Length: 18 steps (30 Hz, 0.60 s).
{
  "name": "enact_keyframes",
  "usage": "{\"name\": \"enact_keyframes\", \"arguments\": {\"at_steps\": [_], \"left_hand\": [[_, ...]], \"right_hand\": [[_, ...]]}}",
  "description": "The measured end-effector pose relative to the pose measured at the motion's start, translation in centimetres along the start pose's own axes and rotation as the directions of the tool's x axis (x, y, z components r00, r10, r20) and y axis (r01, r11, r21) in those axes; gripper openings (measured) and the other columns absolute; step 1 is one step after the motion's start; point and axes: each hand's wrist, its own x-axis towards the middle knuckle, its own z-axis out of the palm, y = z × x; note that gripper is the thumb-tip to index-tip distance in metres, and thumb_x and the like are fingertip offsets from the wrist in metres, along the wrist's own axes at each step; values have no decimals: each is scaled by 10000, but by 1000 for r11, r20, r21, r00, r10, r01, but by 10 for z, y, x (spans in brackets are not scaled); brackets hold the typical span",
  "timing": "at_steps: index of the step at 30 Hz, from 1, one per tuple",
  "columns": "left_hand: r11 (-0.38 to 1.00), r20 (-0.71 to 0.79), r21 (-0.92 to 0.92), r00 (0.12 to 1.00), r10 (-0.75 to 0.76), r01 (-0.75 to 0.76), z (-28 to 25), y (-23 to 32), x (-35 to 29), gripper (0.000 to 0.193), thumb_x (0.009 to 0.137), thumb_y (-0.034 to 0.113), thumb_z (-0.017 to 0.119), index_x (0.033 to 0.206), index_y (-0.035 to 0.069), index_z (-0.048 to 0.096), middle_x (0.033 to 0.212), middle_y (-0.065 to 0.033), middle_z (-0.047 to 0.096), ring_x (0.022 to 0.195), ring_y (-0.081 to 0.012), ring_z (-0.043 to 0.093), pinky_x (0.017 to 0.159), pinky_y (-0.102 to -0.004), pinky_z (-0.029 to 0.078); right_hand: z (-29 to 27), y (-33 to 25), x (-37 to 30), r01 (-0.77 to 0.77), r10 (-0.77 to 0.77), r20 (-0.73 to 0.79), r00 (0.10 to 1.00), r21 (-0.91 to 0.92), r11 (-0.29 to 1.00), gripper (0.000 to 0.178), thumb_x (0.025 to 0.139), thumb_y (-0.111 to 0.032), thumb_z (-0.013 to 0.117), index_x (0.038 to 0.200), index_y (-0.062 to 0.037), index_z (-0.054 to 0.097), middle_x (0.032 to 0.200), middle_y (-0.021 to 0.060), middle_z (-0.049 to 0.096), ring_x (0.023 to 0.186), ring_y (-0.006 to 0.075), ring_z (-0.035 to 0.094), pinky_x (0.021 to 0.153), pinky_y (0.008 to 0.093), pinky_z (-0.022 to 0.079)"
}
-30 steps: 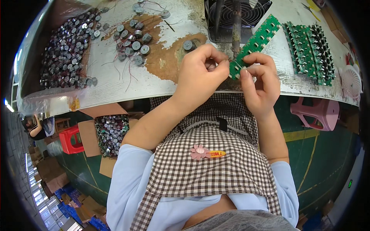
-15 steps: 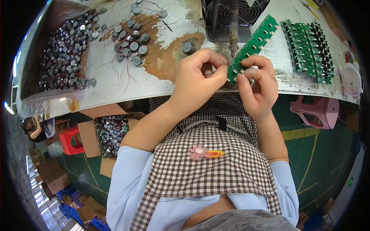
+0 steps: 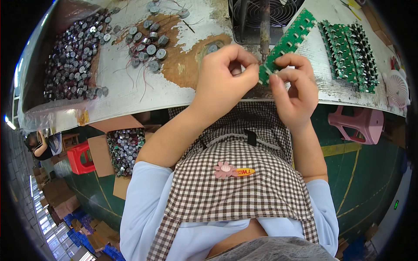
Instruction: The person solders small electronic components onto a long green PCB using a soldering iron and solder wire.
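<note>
A long green circuit board strip [image 3: 291,38] slants up and away from me, with small light parts along its edges. My right hand [image 3: 298,89] pinches its near end between thumb and fingers. My left hand [image 3: 224,82] is closed in a pinch at the board's near left edge; what its fingertips hold is too small and hidden to make out. Just beyond them, a soldering iron [image 3: 264,32] points down, its tip close to the board. Behind my left hand a small round motor [image 3: 213,47] shows in part on the worn tabletop.
Stacked green circuit boards [image 3: 348,56] lie at right, beside a small white fan [image 3: 396,87]. A black fan [image 3: 278,15] stands behind the iron. Loose wired motors [image 3: 151,50] lie left of centre; a heap of motors [image 3: 74,61] fills the far left. Below is a cardboard box [image 3: 101,156].
Both hands and the board have shifted slightly away from me, nearer the iron's tip. My left hand now covers more of the round motor behind it.
</note>
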Motion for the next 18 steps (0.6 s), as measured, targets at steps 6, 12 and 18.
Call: {"name": "enact_keyframes", "arguments": {"at_steps": [6,12,18], "left_hand": [[997,14,21,998,-69,68,-5,1,-12,69,764,23,653,800,-17,610,701,17,602,580,-8,459,513,-174,376],[994,83,27,991,-105,103,-7,5,-9,52,756,30,646,772,-8,615,685,28,588,573,-8,448,509,-181,365],[989,67,98,991,-117,110,-5,4,-4,68,734,52,651,739,-5,613,667,21,583,571,-21,457,507,-195,368]], "right_hand": [[4,-2,-10,-39,36,36,999,89,995,114,737,50,660,794,39,562,952,178,598,664,148,573,584,230,478],[4,-2,-12,-41,41,1,999,92,995,97,766,51,647,802,36,558,944,176,601,675,147,568,594,226,479],[7,-1,-10,-63,65,-28,998,55,996,97,770,63,656,820,39,576,928,164,609,683,155,593,586,228,496]]}}
